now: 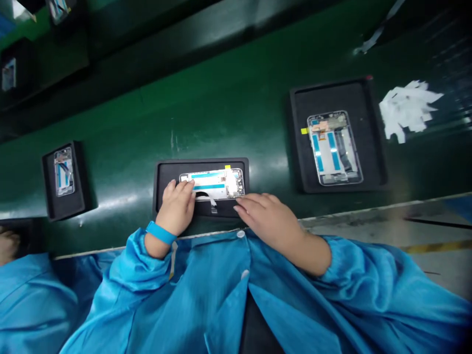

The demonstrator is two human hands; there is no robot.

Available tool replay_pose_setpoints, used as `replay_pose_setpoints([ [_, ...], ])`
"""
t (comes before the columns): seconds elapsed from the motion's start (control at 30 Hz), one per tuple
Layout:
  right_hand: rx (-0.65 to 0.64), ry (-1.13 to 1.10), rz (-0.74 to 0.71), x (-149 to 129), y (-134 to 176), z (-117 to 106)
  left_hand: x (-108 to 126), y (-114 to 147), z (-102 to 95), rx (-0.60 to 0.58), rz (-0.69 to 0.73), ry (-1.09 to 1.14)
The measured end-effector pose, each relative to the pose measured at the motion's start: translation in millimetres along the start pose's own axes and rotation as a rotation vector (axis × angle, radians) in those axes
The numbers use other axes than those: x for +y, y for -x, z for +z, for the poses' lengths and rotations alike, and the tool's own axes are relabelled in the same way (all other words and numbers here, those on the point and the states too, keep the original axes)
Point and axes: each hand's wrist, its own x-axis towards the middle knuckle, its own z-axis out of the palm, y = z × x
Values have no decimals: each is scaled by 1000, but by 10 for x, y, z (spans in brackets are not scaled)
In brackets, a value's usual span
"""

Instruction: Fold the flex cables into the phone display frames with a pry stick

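Observation:
An opened smartphone [206, 180] lies sideways in a black foam tray [167, 170] in front of me. Its inside faces up, with two blue strips, a yellow tab and a circuit board at the right end. My left hand [176, 206], with a blue band at the wrist, grips the phone's left end, fingertips over its lower edge. A ribbon cable [212, 200] hangs out over that lower edge between my hands. My right hand [273, 219] has thumb and fingertips drawn together at the phone's lower right corner; whether something small is between them is hidden.
Another opened phone [334, 150] lies in a larger black tray [300, 167] to the right, beside a pile of white strips [407, 108]. Further left stands a tray [80, 172] with a phone. A co-worker's hand [8, 243] shows at the left edge. More trays sit at upper left.

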Motion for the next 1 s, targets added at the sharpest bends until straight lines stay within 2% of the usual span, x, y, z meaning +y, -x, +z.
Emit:
replay_pose_setpoints([
  [0.07,-36,12,48,-25,-52,-48,67,83,-24,59,-50,-53],
  [0.13,-90,16,46,-55,-122,-101,108,193,-55,71,-85,-106],
  [0.2,-160,8,-5,-79,-193,-151,175,323,-41,8,10,-121],
  [0.27,-239,-1,-63,-90,-252,-192,283,440,38,-33,166,-115],
  [0.33,-299,-9,-80,-90,-286,-222,412,502,160,16,273,-114],
  [0.4,-327,-33,-39,-87,-296,-241,520,492,282,109,308,-128],
  [0.5,-348,-161,102,-91,-289,-257,591,382,395,189,321,-146],
  [0.67,-364,-537,430,-114,-321,-224,534,169,393,186,326,-101],
  [0.77,-362,-818,672,-126,-367,-176,490,87,376,240,388,-7],
  [0.87,-367,-1019,910,-123,-397,-143,494,32,381,247,392,31],
  [0.93,-292,-1077,971,-98,-393,-125,522,0,390,241,374,-2],
  [1.0,-131,-1099,958,-55,-371,-102,556,-29,401,228,357,-65],
])
